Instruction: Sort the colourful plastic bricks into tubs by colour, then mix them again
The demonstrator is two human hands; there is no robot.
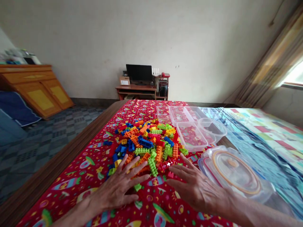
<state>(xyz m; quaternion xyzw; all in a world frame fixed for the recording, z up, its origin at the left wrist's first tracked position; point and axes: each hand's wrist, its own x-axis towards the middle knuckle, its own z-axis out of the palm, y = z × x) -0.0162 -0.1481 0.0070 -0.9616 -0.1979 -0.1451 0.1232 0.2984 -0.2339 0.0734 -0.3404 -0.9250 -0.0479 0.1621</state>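
Observation:
A heap of toy building bricks (144, 143) in orange, blue, green, red and yellow lies loose on a red patterned cloth (94, 164). My left hand (120, 184) is spread over the near left edge of the heap, fingers apart, holding nothing. A small green brick (137, 187) shows between its thumb and forefinger. To the right, my right hand (191, 183) is also open, its fingers stretched toward the near right side of the bricks. A bright green brick (152, 165) lies between the two hands. Whether the fingertips touch any bricks I cannot tell.
Clear plastic containers (192, 135) stand behind and right of the heap. Stacked clear lids (234, 170) lie beside my right forearm. Blue cloth (258, 157) covers the area further right. A desk with a monitor (139, 73) is against the wall, and a wooden cabinet (38, 90) stands left.

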